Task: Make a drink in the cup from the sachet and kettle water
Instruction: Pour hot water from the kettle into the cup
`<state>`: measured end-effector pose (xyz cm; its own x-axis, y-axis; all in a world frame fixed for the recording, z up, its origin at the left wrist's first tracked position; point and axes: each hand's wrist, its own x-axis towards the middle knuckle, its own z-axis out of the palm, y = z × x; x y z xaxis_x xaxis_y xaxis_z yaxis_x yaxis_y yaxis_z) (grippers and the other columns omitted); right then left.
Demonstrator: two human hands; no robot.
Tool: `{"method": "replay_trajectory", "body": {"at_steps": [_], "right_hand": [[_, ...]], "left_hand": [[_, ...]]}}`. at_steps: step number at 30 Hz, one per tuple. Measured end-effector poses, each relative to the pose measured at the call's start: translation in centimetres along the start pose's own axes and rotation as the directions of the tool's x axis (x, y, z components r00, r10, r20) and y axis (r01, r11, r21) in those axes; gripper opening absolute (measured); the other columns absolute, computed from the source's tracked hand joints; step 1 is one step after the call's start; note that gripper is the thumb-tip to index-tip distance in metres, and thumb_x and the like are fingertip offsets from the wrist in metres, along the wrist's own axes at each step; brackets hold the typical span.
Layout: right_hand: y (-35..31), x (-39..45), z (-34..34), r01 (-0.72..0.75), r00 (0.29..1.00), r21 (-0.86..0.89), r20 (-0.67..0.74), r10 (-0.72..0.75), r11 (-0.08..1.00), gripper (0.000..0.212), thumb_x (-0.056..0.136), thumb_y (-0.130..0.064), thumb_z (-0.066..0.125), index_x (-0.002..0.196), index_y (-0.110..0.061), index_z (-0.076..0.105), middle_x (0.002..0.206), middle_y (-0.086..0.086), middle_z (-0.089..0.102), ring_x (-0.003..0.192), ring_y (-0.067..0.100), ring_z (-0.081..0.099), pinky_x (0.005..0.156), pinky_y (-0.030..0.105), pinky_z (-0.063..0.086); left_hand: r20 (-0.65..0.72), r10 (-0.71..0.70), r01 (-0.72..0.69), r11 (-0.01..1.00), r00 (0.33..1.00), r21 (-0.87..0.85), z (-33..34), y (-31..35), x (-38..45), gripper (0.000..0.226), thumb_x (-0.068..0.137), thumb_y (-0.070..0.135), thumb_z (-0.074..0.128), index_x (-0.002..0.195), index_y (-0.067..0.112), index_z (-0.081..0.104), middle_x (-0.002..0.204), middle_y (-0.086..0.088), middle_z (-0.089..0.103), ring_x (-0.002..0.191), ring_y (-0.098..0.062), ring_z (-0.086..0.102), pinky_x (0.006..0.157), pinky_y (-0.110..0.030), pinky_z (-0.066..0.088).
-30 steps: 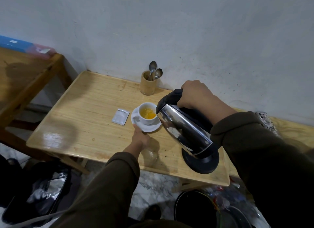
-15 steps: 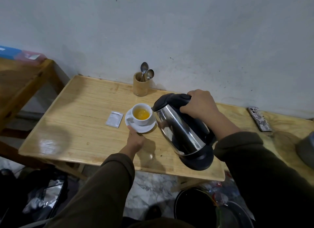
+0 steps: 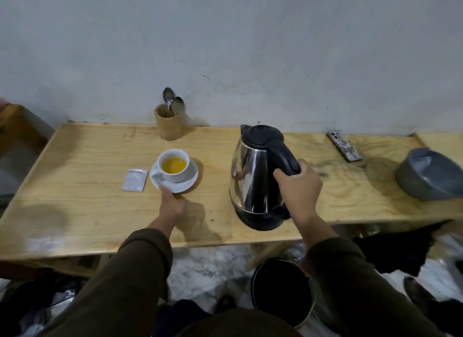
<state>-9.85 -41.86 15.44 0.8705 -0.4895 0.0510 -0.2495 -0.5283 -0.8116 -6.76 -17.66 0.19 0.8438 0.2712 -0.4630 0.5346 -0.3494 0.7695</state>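
A white cup point(image 3: 174, 177) holding yellow liquid sits on a white saucer point(image 3: 188, 181) on the wooden table point(image 3: 82, 186). My left hand point(image 3: 172, 204) grips the saucer's near rim. Left of the saucer lies a small white sachet point(image 3: 134, 180), flat on the table. To the right, a steel kettle point(image 3: 253, 178) with black lid and handle stands upright on its black base. My right hand point(image 3: 299, 186) is closed around the kettle's handle.
A wooden holder point(image 3: 168, 126) with two spoons stands against the wall behind the cup. A phone point(image 3: 345, 146) lies at the back right. A grey bowl point(image 3: 431, 173) sits at the far right. A dark bucket point(image 3: 281, 291) is on the floor below.
The kettle was tilted over the cup; it has swung right and now stands upright on the table. My left hand stays at the saucer.
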Motion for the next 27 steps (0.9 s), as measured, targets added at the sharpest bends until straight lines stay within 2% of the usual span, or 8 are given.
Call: {"method": "replay_trajectory", "body": {"at_steps": [3, 6, 8, 10, 13, 17, 21, 27], "right_hand": [[1.5, -0.9, -0.6, -0.050, 0.995, 0.044, -0.084, 0.054, 0.998, 0.009, 0.074, -0.018, 0.066, 0.077, -0.016, 0.058, 0.064, -0.007, 0.053, 0.059, 0.011, 0.049, 0.051, 0.016, 0.037], [2.9, -1.7, -1.0, -0.106, 0.984, 0.098, -0.133, 0.119, 0.989, 0.010, 0.075, -0.018, 0.067, 0.078, -0.017, 0.057, 0.063, -0.008, 0.053, 0.058, 0.011, 0.050, 0.051, 0.017, 0.037], [3.6, -2.0, -1.0, -0.136, 0.976, 0.126, -0.155, 0.155, 0.983, 0.011, 0.075, -0.016, 0.067, 0.077, -0.014, 0.057, 0.061, -0.005, 0.051, 0.055, 0.008, 0.048, 0.047, 0.013, 0.036], [4.1, -2.3, -1.0, -0.135, 0.972, 0.127, -0.177, 0.156, 0.983, 0.012, 0.076, -0.016, 0.068, 0.076, -0.013, 0.056, 0.061, -0.003, 0.050, 0.054, 0.008, 0.046, 0.045, 0.009, 0.038], [4.6, -2.9, -1.0, -0.125, 0.976, 0.102, -0.168, 0.141, 0.987, 0.012, 0.075, -0.016, 0.068, 0.078, -0.009, 0.058, 0.062, -0.001, 0.050, 0.056, 0.012, 0.045, 0.047, 0.009, 0.038], [5.1, -4.0, -0.7, -0.091, 0.986, 0.085, -0.132, 0.102, 0.992, 0.013, 0.075, -0.014, 0.069, 0.077, -0.008, 0.057, 0.061, -0.003, 0.049, 0.055, 0.007, 0.043, 0.047, 0.008, 0.038], [4.9, -4.2, -0.7, -0.097, 0.985, 0.083, -0.132, 0.108, 0.992, 0.015, 0.076, -0.014, 0.069, 0.079, -0.008, 0.055, 0.064, 0.000, 0.049, 0.057, 0.012, 0.044, 0.048, 0.008, 0.033], [4.6, -4.6, -0.8, -0.043, 0.991, 0.100, -0.124, 0.056, 0.994, 0.028, 0.073, -0.018, 0.070, 0.091, -0.024, 0.049, 0.080, -0.002, 0.056, 0.074, 0.018, 0.054, 0.065, 0.026, 0.045]], "left_hand": [[-0.023, -0.051, 0.049, 0.993, 0.998, -0.111, 0.2, 0.3, 0.1, 0.076, 0.092, 0.038, 0.032, 0.154, 0.014, -0.006, 0.147, -0.021, 0.039, 0.132, -0.038, 0.043, 0.113, -0.048, 0.035], [-0.033, -0.092, 0.087, 0.987, 0.995, -0.139, 0.6, 0.2, 0.5, 0.087, 0.082, 0.047, 0.033, 0.154, 0.015, -0.002, 0.148, -0.022, 0.039, 0.132, -0.039, 0.044, 0.114, -0.050, 0.035], [-0.056, -0.108, 0.098, 0.983, 0.993, -0.157, 0.9, 0.1, 0.8, 0.078, 0.090, 0.043, 0.034, 0.154, 0.015, -0.001, 0.147, -0.023, 0.040, 0.133, -0.039, 0.043, 0.114, -0.048, 0.035], [-0.097, -0.141, 0.117, 0.969, 0.985, -0.217, 1.2, -0.1, 1.1, 0.059, 0.100, 0.041, 0.018, 0.152, 0.015, 0.011, 0.143, -0.022, 0.044, 0.132, -0.037, 0.044, 0.112, -0.043, 0.034], [-0.118, -0.171, 0.137, 0.958, 0.978, -0.251, 1.6, -0.1, 1.5, 0.062, 0.100, 0.044, 0.004, 0.148, 0.012, 0.024, 0.141, -0.020, 0.047, 0.133, -0.034, 0.044, 0.111, -0.038, 0.033], [-0.086, -0.150, 0.131, 0.973, 0.985, -0.192, 1.5, -0.1, 1.1, 0.054, 0.103, 0.034, 0.018, 0.153, 0.017, 0.007, 0.146, -0.014, 0.041, 0.136, -0.031, 0.041, 0.111, -0.038, 0.032], [-0.073, -0.162, 0.153, 0.982, 0.984, -0.108, 1.0, -0.3, 1.0, 0.058, 0.101, 0.036, 0.015, 0.154, 0.013, 0.007, 0.151, -0.021, 0.036, 0.139, -0.037, 0.036, 0.116, -0.045, 0.029], [-0.007, -0.155, 0.155, 0.988, 0.988, 0.015, 0.1, 0.1, 0.3, 0.073, 0.100, 0.031, 0.033, 0.152, 0.016, -0.016, 0.154, -0.024, 0.029, 0.140, -0.041, 0.034, 0.115, -0.048, 0.031]]}}
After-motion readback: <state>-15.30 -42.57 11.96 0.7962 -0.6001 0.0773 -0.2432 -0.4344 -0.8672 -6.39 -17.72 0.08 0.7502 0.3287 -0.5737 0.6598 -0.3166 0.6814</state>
